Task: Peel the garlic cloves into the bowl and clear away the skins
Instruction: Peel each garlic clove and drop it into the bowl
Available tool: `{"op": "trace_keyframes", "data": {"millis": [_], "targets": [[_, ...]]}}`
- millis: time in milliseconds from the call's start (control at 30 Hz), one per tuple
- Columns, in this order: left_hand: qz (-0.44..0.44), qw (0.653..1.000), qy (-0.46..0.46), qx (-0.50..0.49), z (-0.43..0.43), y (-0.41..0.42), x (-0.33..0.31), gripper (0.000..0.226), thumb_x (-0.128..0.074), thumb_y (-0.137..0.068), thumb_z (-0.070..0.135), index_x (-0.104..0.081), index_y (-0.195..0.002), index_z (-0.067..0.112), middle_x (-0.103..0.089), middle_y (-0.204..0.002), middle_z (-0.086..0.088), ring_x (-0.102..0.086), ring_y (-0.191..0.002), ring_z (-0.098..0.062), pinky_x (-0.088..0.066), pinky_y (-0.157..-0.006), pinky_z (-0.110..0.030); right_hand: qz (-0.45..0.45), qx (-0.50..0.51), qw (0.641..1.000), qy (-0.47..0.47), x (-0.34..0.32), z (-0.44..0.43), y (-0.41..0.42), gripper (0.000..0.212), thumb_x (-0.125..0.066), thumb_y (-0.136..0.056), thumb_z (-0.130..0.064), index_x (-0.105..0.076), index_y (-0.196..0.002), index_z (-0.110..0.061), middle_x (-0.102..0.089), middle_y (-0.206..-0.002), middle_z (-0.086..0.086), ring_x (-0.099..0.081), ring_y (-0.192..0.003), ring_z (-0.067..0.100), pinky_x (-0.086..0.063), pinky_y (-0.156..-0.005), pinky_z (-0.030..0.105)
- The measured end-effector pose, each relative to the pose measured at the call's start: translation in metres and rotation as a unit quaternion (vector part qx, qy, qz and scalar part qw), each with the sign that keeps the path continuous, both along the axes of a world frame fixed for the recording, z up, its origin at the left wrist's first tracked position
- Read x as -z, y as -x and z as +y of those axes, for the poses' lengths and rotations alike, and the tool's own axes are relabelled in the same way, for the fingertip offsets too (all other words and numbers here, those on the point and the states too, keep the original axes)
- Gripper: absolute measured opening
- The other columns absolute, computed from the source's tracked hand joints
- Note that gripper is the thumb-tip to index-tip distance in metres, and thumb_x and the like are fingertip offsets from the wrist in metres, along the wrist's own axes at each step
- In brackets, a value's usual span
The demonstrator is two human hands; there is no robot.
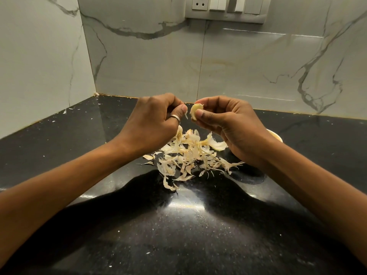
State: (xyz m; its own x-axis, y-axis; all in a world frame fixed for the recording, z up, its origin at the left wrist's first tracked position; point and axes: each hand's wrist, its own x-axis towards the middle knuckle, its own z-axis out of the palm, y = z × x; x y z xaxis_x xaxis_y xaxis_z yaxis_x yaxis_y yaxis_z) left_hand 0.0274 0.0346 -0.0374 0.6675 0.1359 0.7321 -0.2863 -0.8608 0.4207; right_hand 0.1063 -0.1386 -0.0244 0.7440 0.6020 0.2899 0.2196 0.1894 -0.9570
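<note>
Garlic clove [196,113] is pinched between the thumb and fingertips of the right hand [232,124], raised above the worktop [59,145], its long axis held nearly upright. A thin skin strip [186,116] is nipped by the curled left hand [153,124], just beside the clove. Below both hands the skins [188,157] are heaped. The bowl [275,134], largely hidden behind the right hand, is judged nearest that hand, on its right.

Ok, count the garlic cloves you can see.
1: the garlic clove pinched in the right hand, above the skins. The bowl is mostly hidden behind that hand, so more may lie inside.
</note>
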Motion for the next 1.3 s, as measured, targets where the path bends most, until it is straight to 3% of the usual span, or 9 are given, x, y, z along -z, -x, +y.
{"op": "trace_keyframes", "data": {"millis": [100, 200, 333, 467, 633, 767, 1033, 1167, 1300], "targets": [[0.003, 1.0, -0.006, -0.011, 0.0029, -0.0028, 0.0013, 0.012, -0.062, -0.099, 0.021, -0.07, -0.095, 0.012, -0.066, -0.07, 0.002, -0.066, -0.06, -0.018, -0.057, -0.057, -0.041, 0.031, -0.005, 0.999, -0.017, -0.0013, 0.0001, 0.0, 0.018, -0.066, -0.089, 0.007, -0.069, -0.104, -0.001, -0.074, -0.101, 0.016, -0.072, -0.095, 0.024, -0.06, -0.082, 0.025], [-0.003, 0.999, -0.037, -0.024, 0.0046, -0.0015, 0.0006, 0.012, -0.07, -0.094, 0.022, -0.072, -0.103, 0.014, -0.064, -0.075, 0.011, -0.061, -0.064, -0.002, -0.051, -0.06, -0.015, 0.056, -0.003, 0.998, -0.027, -0.0022, 0.0006, -0.0008, 0.016, -0.066, -0.088, 0.007, -0.068, -0.104, 0.002, -0.075, -0.096, 0.014, -0.074, -0.093, 0.025, -0.06, -0.08, 0.025], [-0.025, 0.998, -0.064, -0.013, 0.0071, -0.0001, 0.0006, 0.024, -0.075, -0.089, 0.021, -0.073, -0.113, 0.024, -0.07, -0.098, 0.004, -0.065, -0.078, -0.008, -0.057, -0.072, -0.028, 0.059, 0.0, 0.998, -0.02, -0.0025, -0.0003, -0.0012, 0.017, -0.071, -0.087, 0.001, -0.069, -0.104, 0.002, -0.076, -0.093, 0.012, -0.074, -0.088, 0.021, -0.06, -0.076, 0.023], [-0.041, 0.998, -0.053, -0.006, 0.0041, 0.0007, 0.0022, 0.018, -0.071, -0.088, 0.028, -0.077, -0.103, 0.022, -0.073, -0.087, 0.007, -0.068, -0.076, -0.008, -0.06, -0.069, -0.038, 0.051, 0.014, 0.999, -0.006, -0.0023, -0.002, -0.002, 0.017, -0.072, -0.088, -0.004, -0.071, -0.104, -0.003, -0.076, -0.094, 0.009, -0.072, -0.085, 0.017, -0.058, -0.073, 0.022], [-0.063, 0.995, -0.079, 0.022, 0.0037, -0.0001, 0.0013, 0.026, -0.073, -0.086, 0.036, -0.076, -0.105, 0.019, -0.071, -0.092, 0.007, -0.067, -0.079, -0.006, -0.06, -0.062, -0.034, 0.066, -0.004, 0.998, -0.018, -0.0027, -0.0019, -0.0007, 0.016, -0.069, -0.089, -0.001, -0.07, -0.104, -0.002, -0.075, -0.096, 0.011, -0.071, -0.088, 0.019, -0.06, -0.079, 0.022], [-0.08, 0.99, -0.108, 0.045, 0.0046, 0.0002, 0.0001, 0.025, -0.075, -0.088, 0.029, -0.074, -0.109, 0.015, -0.068, -0.098, 0.006, -0.066, -0.079, -0.009, -0.061, -0.058, -0.035, 0.072, -0.009, 0.997, -0.012, -0.0035, -0.0021, 0.0002, 0.017, -0.069, -0.088, -0.002, -0.067, -0.104, 0.004, -0.075, -0.09, 0.01, -0.074, -0.083, 0.017, -0.06, -0.078, 0.022], [-0.097, 0.986, -0.124, 0.057, 0.0074, 0.0001, -0.0052, 0.021, -0.078, -0.086, 0.023, -0.074, -0.104, 0.014, -0.067, -0.098, 0.011, -0.068, -0.076, -0.008, -0.058, -0.071, -0.024, 0.138, -0.025, 0.99, -0.031, -0.0062, -0.0011, 0.0021, 0.008, -0.071, -0.088, -0.005, -0.065, -0.089, 0.001, -0.075, -0.088, 0.013, -0.073, -0.076, 0.012, -0.059, -0.07, 0.016], [-0.077, 0.987, -0.121, 0.076, 0.0082, -0.0025, -0.0042, 0.013, -0.078, -0.087, 0.018, -0.074, -0.098, 0.011, -0.067, -0.095, 0.008, -0.066, -0.078, -0.006, -0.052, -0.074, -0.01, 0.159, -0.039, 0.986, -0.038, -0.0074, -0.0012, 0.0035, 0.011, -0.07, -0.09, -0.007, -0.063, -0.09, 0.002, -0.075, -0.083, 0.013, -0.074, -0.075, 0.015, -0.06, -0.07, 0.016], [-0.056, 0.986, -0.132, 0.089, 0.008, -0.0037, -0.0035, 0.009, -0.076, -0.089, 0.013, -0.072, -0.096, 0.009, -0.065, -0.091, 0.006, -0.062, -0.078, -0.007, -0.048, -0.073, -0.009, 0.164, -0.04, 0.985, -0.04, -0.0078, -0.0013, 0.0048, 0.012, -0.068, -0.091, -0.007, -0.063, -0.09, 0.004, -0.075, -0.079, 0.013, -0.075, -0.073, 0.016, -0.058, -0.063, 0.015]]}}
